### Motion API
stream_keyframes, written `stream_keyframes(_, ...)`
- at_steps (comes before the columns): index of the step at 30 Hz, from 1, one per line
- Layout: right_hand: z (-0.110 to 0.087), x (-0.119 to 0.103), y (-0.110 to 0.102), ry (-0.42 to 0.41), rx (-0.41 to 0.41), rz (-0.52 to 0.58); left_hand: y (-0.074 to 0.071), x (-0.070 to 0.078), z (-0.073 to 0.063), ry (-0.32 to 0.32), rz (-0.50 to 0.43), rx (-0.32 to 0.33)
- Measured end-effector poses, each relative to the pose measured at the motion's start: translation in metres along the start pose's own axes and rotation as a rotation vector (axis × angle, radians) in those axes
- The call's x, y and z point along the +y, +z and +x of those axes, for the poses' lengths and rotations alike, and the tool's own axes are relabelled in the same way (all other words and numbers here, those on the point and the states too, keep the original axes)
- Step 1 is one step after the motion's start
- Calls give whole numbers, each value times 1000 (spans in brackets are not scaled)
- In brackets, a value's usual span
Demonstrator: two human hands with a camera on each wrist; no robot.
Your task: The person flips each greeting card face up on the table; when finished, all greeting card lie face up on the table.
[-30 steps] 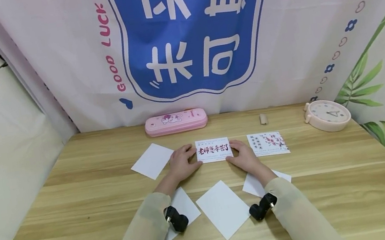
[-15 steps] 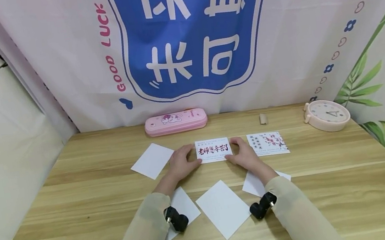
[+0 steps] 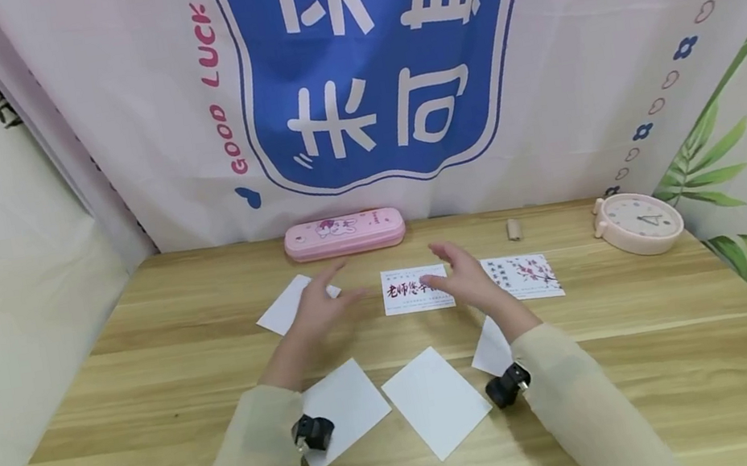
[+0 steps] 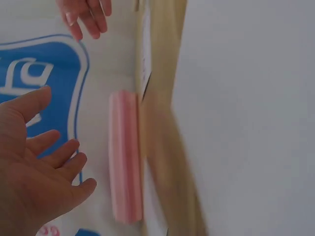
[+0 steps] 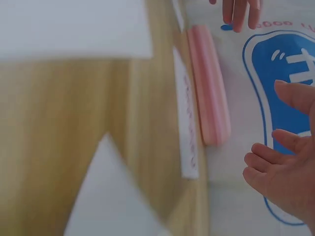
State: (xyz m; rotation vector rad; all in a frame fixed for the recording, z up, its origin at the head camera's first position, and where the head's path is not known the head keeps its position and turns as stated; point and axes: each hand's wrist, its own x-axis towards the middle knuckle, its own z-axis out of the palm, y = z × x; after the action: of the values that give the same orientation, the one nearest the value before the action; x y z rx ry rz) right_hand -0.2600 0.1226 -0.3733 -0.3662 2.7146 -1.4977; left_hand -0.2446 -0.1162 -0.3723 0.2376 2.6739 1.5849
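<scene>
A white card with red lettering [image 3: 408,301] lies flat on the wooden table. My left hand [image 3: 318,308] is raised to its left, fingers spread and holding nothing, partly covering a blank white card [image 3: 281,310]. My right hand [image 3: 466,279] hovers over the lettered card's right edge, its thumb covering part of the writing. In the right wrist view this hand [image 5: 283,167] has loose fingers with nothing between them. Farther right lies a card with a red blossom branch [image 3: 533,277], its left edge close to my right hand.
Nearer me lie more blank white cards, one in the middle [image 3: 437,404], one at left [image 3: 346,412], and one partly under my right forearm [image 3: 492,351]. A pink pencil case [image 3: 344,235], a small beige block [image 3: 514,229] and a pink alarm clock [image 3: 639,223] stand along the back.
Both hands have let go of the lettered card's sides and lifted. My left hand has moved left, away from the card; my right has risen slightly. The card stays in place.
</scene>
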Motion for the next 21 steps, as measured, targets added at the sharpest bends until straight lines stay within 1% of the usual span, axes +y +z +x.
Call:
stream_keyframes(2, 4, -8, 4, -40, -8, 29, -13, -2, -4, 30, 37, 34)
stream_keyframes(4, 10, -17, 11, -72, -18, 55, -28, -7, -9, 38, 55, 67)
stream_keyframes(6, 15, -26, 18, -84, -26, 80, -42, -12, -15, 35, 63, 90)
stream_keyframes(7, 17, -30, 22, -86, -30, 93, -48, -16, -19, 22, 59, 97)
stream_keyframes(9, 22, -37, 31, -96, -35, 119, -58, -22, -25, 4, 40, 105)
stream_keyframes(11, 27, -42, 41, -100, -44, 143, -67, -28, -30, -11, 42, 113)
stream_keyframes(14, 34, -47, 57, -104, -72, 167, -75, -36, -36, -19, 61, 122)
stream_keyframes(18, 40, -53, 77, -110, -106, 193, -81, -43, -41, -16, 98, 124)
stream_keyframes(21, 41, -55, 88, -102, -122, 223, -84, -46, -45, -28, 129, 126)
